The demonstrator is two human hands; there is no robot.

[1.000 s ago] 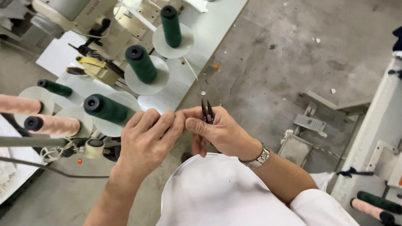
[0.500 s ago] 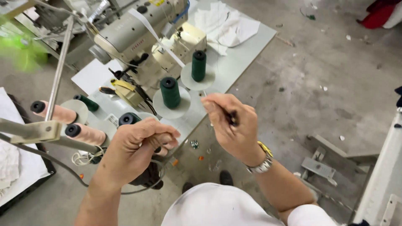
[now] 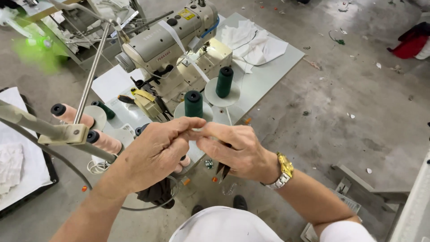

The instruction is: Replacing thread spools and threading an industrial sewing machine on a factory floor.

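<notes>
My left hand (image 3: 154, 152) and my right hand (image 3: 233, 150) meet fingertip to fingertip in the middle of the head view, pinching something too fine to see, likely thread. Small dark snips (image 3: 222, 169) hang point-down from my right palm. A gold and silver watch (image 3: 284, 170) sits on my right wrist. Just beyond my fingers stand two dark green thread cones (image 3: 193, 104) (image 3: 224, 82) on round plates. Behind them is a beige industrial sewing machine (image 3: 172, 38).
Pink thread cones (image 3: 71, 114) lie on a metal thread stand (image 3: 62, 133) at the left. White cloth (image 3: 253, 42) lies on the grey machine table (image 3: 286, 56). A black tray with white fabric (image 3: 18, 168) sits lower left. Concrete floor (image 3: 358, 103) with scraps spreads right.
My two hands have come together from being apart; the right hand dropped from a raised position to meet the left. The view has moved so the sewing machine sits nearer the middle.
</notes>
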